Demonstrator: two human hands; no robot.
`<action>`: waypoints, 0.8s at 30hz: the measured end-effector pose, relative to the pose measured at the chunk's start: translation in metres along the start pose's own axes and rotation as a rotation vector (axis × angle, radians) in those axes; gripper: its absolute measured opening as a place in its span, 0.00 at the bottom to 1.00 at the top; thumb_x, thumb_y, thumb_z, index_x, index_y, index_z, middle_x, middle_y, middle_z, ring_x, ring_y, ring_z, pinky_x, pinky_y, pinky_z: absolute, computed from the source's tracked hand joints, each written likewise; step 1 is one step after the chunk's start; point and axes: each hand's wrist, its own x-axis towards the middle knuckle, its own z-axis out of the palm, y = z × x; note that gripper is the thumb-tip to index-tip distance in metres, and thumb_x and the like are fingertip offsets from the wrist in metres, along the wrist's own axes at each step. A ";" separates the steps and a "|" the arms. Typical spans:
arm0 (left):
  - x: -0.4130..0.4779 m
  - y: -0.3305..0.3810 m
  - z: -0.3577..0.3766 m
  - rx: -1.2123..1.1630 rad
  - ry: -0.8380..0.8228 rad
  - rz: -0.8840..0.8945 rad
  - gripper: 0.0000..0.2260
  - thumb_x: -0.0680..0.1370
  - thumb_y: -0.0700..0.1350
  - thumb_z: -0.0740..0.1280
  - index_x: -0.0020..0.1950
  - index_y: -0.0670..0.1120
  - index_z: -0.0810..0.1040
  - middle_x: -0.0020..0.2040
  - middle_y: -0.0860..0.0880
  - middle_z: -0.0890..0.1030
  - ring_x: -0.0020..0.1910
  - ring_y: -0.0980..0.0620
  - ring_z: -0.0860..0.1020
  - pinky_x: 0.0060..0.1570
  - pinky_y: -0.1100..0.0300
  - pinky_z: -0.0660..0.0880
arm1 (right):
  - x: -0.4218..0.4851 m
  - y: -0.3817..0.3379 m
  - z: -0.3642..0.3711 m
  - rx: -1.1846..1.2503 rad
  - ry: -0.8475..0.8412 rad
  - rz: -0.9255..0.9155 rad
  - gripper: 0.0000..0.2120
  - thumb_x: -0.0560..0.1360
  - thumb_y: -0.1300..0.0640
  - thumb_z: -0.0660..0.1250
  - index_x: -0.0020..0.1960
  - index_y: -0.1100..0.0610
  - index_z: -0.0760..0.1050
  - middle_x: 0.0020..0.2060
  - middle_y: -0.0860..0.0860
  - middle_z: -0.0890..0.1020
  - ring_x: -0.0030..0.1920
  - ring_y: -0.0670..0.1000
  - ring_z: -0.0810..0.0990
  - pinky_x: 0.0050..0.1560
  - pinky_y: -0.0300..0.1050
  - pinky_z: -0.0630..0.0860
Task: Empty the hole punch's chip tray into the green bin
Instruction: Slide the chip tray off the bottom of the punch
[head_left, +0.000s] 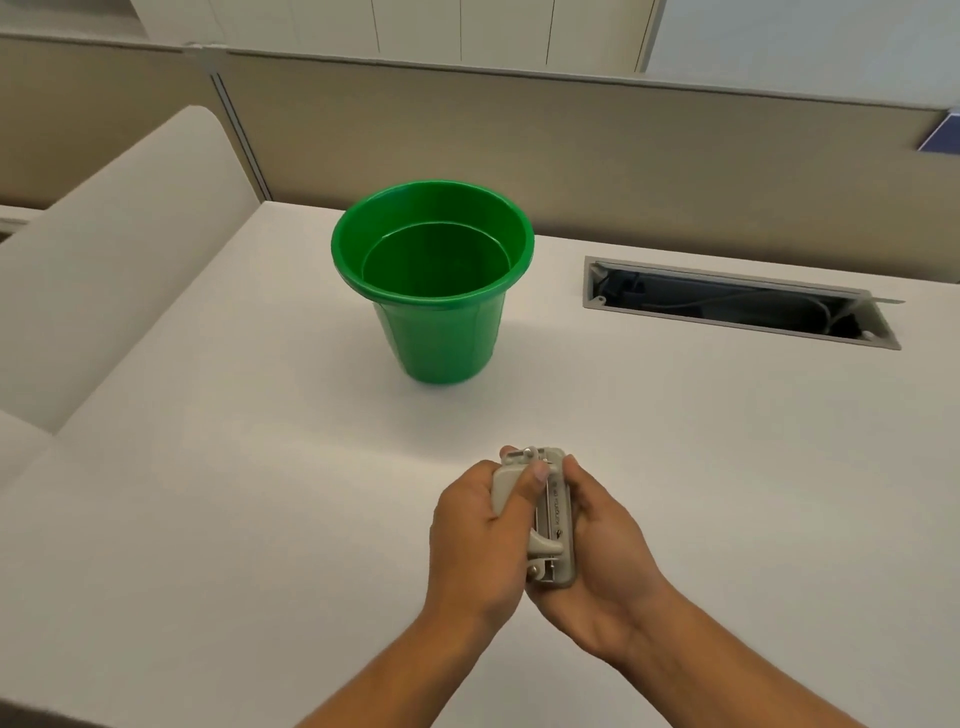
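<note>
Both hands hold a grey hole punch (550, 519) above the white table (208, 519), near its front edge. The left hand (478, 540) wraps the punch's left side, thumb pressed across its top. The right hand (597, 545) cups it from the right and below, fingers curled behind it. The punch sits between the two palms, long axis running toward 12 o'clock. The green bin (436, 291) stands upright at 11 o'clock from the hands, well apart. An open cable hatch (737, 304) lies at 1 o'clock.
</note>
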 end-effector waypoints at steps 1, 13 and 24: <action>0.009 -0.001 -0.005 -0.006 -0.014 0.000 0.16 0.71 0.61 0.68 0.36 0.48 0.78 0.32 0.50 0.83 0.32 0.51 0.82 0.34 0.51 0.80 | 0.008 0.001 0.007 0.000 0.012 -0.002 0.20 0.81 0.46 0.57 0.55 0.56 0.83 0.46 0.56 0.87 0.44 0.55 0.87 0.36 0.44 0.82; 0.075 0.010 -0.048 -0.137 -0.079 -0.024 0.15 0.75 0.55 0.71 0.30 0.52 0.78 0.25 0.56 0.78 0.24 0.60 0.76 0.24 0.66 0.73 | 0.027 -0.008 0.035 -0.387 -0.177 -0.101 0.20 0.79 0.63 0.55 0.67 0.60 0.76 0.64 0.63 0.80 0.61 0.59 0.80 0.61 0.52 0.78; 0.067 0.016 -0.052 -0.130 -0.088 0.005 0.14 0.75 0.58 0.70 0.35 0.50 0.79 0.29 0.55 0.82 0.28 0.58 0.81 0.27 0.66 0.76 | 0.010 -0.008 0.045 -0.680 -0.260 -0.208 0.25 0.68 0.66 0.67 0.65 0.57 0.78 0.58 0.60 0.84 0.60 0.59 0.82 0.64 0.50 0.76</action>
